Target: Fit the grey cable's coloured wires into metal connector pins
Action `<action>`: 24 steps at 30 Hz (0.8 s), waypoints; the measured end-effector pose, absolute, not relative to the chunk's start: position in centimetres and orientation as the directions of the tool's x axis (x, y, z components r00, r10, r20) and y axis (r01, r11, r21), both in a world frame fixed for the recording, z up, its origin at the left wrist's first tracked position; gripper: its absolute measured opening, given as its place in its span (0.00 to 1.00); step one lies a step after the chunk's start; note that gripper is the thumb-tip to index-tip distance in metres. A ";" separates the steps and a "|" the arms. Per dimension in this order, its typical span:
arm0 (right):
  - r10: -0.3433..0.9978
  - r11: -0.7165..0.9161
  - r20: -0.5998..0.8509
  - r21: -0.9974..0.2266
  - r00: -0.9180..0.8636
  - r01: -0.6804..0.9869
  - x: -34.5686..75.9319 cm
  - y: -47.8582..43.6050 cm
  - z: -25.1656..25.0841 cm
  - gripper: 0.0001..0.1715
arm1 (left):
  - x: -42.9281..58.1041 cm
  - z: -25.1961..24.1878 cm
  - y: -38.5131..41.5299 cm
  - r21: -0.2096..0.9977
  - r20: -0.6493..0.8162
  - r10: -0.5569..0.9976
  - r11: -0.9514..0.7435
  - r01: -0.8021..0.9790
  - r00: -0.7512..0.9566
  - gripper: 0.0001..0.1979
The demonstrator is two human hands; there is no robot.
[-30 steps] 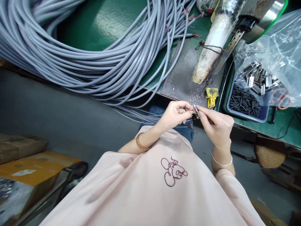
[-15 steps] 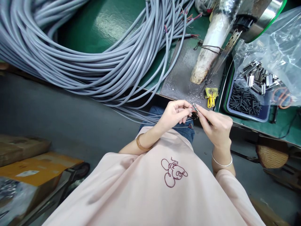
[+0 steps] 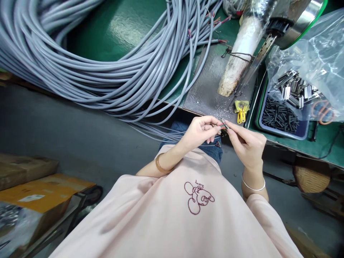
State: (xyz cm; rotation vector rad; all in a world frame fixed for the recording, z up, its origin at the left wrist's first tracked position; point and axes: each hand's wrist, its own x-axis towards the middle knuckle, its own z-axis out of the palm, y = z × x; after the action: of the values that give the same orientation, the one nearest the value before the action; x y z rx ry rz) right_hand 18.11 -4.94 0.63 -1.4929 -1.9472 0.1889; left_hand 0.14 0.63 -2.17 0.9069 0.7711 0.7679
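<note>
Connector [image 3: 224,124] sits near the yellow tool [image 3: 241,111], on its near-left side; your left hand [image 3: 198,132] pinches the thin wires [image 3: 223,127], your right hand [image 3: 248,144] grips the connector's edge. Keep both pinches steady so no wire takes strain.

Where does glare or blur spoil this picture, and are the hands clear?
Head view: bright glare on the green tabletop, white reflections on the clear plastic bag; head view: the cardboard box at far left looks soft; head view: left hand and right hand look fairly sharp, but the small connector between them is partly hidden.
</note>
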 end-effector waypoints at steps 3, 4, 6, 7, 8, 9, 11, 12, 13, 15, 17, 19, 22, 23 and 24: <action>0.870 0.395 0.452 -0.399 -0.197 0.828 18.2 -5.0 0.2 0.21 | 0.1 -2.5 0.6 0.873 -0.230 0.831 0.407 -0.270 0.507 0.13; 0.866 0.403 0.451 -0.378 -0.214 0.833 18.3 -5.1 0.1 0.22 | 0.1 -2.6 0.6 0.866 -0.226 0.829 0.411 -0.284 0.512 0.14; 0.868 0.403 0.441 -0.355 -0.229 0.844 18.5 -5.2 -0.2 0.24 | 0.1 -2.8 0.6 0.853 -0.212 0.830 0.414 -0.317 0.515 0.15; 0.868 0.404 0.437 -0.345 -0.236 0.847 18.5 -5.2 -0.3 0.25 | 0.1 -2.9 0.7 0.850 -0.204 0.833 0.411 -0.330 0.514 0.15; 0.864 0.416 0.436 -0.337 -0.251 0.845 18.6 -5.3 -0.4 0.25 | 0.1 -2.9 0.7 0.850 -0.196 0.838 0.404 -0.338 0.510 0.15; 0.855 0.438 0.440 -0.328 -0.274 0.837 18.7 -5.3 -0.5 0.26 | 0.1 -2.9 0.8 0.852 -0.186 0.843 0.394 -0.344 0.505 0.14; 0.823 0.503 0.455 -0.307 -0.339 0.808 18.9 -5.4 -0.5 0.25 | 0.0 -3.0 0.8 0.865 -0.153 0.859 0.355 -0.354 0.489 0.13; 0.803 0.537 0.468 -0.299 -0.369 0.789 18.9 -5.5 -0.5 0.25 | -0.1 -3.0 0.9 0.874 -0.128 0.866 0.329 -0.358 0.483 0.12; 0.785 0.562 0.487 -0.298 -0.383 0.772 18.9 -5.5 -0.4 0.23 | -0.2 -3.1 0.9 0.883 -0.096 0.869 0.299 -0.362 0.485 0.11; 0.751 0.593 0.552 -0.319 -0.363 0.740 18.8 -5.6 -0.1 0.21 | -0.5 -3.3 0.9 0.890 -0.025 0.859 0.252 -0.381 0.511 0.08; 0.721 0.603 0.628 -0.363 -0.292 0.710 18.6 -5.7 0.2 0.20 | -0.8 -3.8 0.9 0.872 0.037 0.827 0.247 -0.422 0.561 0.07; 0.712 0.585 0.672 -0.405 -0.206 0.703 18.3 -5.8 0.7 0.20 | -1.1 -4.2 0.9 0.845 0.056 0.797 0.284 -0.454 0.602 0.07; 0.748 0.499 0.655 -0.455 -0.102 0.737 17.9 -6.0 1.2 0.17 | -1.4 -4.6 1.0 0.833 -0.001 0.772 0.352 -0.427 0.635 0.12; 0.765 0.470 0.639 -0.469 -0.079 0.748 17.8 -6.0 1.4 0.16 | -1.4 -4.6 1.0 0.833 -0.024 0.768 0.369 -0.412 0.640 0.14; 0.779 0.448 0.623 -0.481 -0.066 0.753 17.7 -6.0 1.6 0.15 | -1.4 -4.6 1.0 0.831 -0.042 0.763 0.384 -0.401 0.645 0.15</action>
State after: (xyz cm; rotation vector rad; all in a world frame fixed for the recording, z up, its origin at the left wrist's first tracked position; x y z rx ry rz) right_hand 17.68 -6.01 1.59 -1.3056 -1.8150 0.0370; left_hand -1.44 1.02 -4.59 0.9001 0.4615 0.7761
